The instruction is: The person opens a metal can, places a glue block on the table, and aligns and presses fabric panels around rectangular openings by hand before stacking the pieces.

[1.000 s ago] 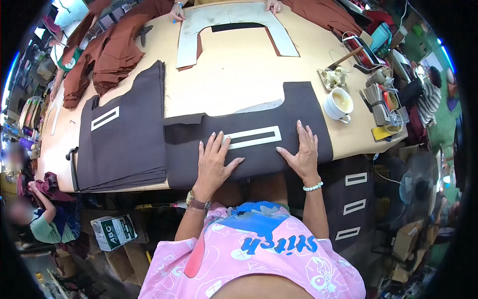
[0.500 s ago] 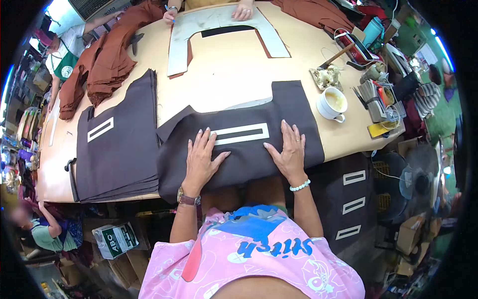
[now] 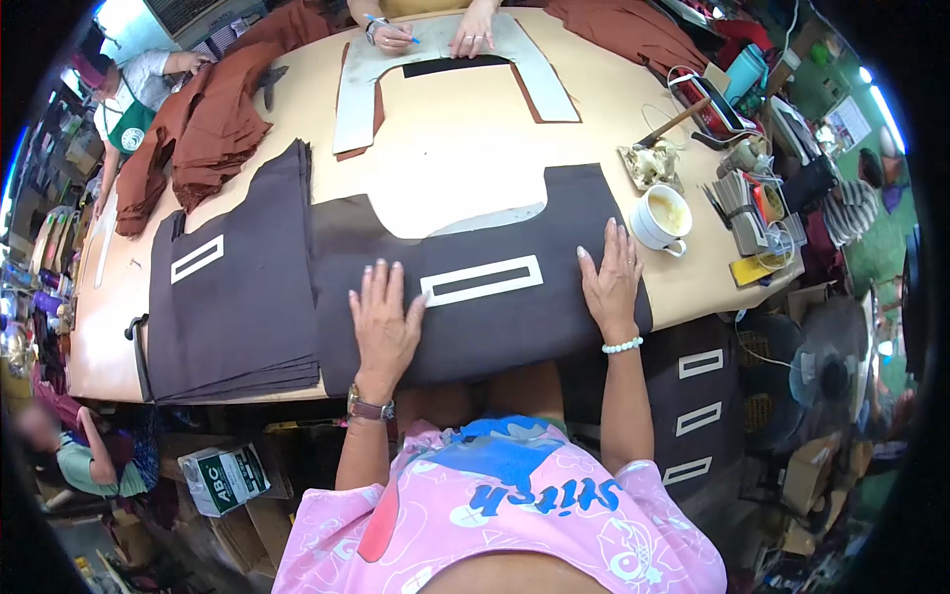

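Observation:
A dark fabric panel (image 3: 475, 342) lies before me along the table's near edge, with a white rectangular frame-shaped strip (image 3: 482, 281) on it. My left hand (image 3: 384, 317) rests flat on the panel, fingers spread, just left of the strip. On the panel's right side lies my right hand (image 3: 611, 280), also flat with fingers out. Part of a pale template (image 3: 492, 216) shows at the panel's curved cut-out. To the left is a stack of dark fabric panels (image 3: 237, 317), its top one bearing another white frame strip (image 3: 199, 259).
Across the table a person's hands (image 3: 396, 38) hold a blue pen over a white pattern (image 3: 358, 104) on brown cloth. A cup (image 3: 660, 218) stands near my right hand, beside a hammer (image 3: 677, 121). Brown fabric (image 3: 213, 148) lies at left. Dark cloth (image 3: 683, 396) hangs below right.
My hands have moved apart, the left one leftward and the right one outward. The dark panel now lies flatter, its upper left fold smoothed out. The other person's pen hand has shifted right.

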A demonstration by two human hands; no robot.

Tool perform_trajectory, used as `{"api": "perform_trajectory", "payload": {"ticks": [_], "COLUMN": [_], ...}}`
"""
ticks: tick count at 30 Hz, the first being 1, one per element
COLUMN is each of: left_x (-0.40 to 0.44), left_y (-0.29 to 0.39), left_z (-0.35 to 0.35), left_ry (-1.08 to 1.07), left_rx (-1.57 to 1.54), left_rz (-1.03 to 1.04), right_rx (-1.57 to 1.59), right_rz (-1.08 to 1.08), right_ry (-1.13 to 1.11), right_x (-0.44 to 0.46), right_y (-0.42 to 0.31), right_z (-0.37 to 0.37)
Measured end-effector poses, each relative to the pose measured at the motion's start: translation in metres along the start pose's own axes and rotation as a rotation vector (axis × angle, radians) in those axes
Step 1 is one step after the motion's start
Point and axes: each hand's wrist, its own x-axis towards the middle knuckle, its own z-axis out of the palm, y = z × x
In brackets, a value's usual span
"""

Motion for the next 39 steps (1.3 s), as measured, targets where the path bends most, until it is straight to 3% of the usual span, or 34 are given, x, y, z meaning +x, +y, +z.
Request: {"api": "perform_trajectory", "payload": {"ticks": [6, 17, 23, 28, 34, 39], "left_x": [-0.001, -0.004, -0.006, -0.004, 0.026, 0.066], "left_y": [-0.019, -0.016, -0.015, -0.014, 0.0, 0.025], "left_z": [0.002, 0.0, 0.004, 0.0, -0.046, -0.117], "left_ry": [-0.034, 0.02, -0.009, 0.006, 0.035, 0.318], "left_rx": [0.124, 0.047, 0.085, 0.09, -0.191, -0.714], "left_rz": [-0.121, -0.098, -0.128, -0.128, -0.093, 0.131], "right_rx": [-0.07, -0.034, -0.101, -0.008, 0.051, 0.038], "right_rz": [-0.009, -0.037, -0.088, -0.092, -0.066, -0.068], "right_ry": [-0.041, -0.047, 0.115, 0.015, -0.012, 0.013], "right_x": [0.003, 0.014, 0.014, -0.004, -0.006, -0.008], "right_y": [0.002, -0.001, -0.009, -0.023, -0.023, -0.021], "right_z": [0.009, 0.005, 0.004, 0.009, 0.015, 0.018]}}
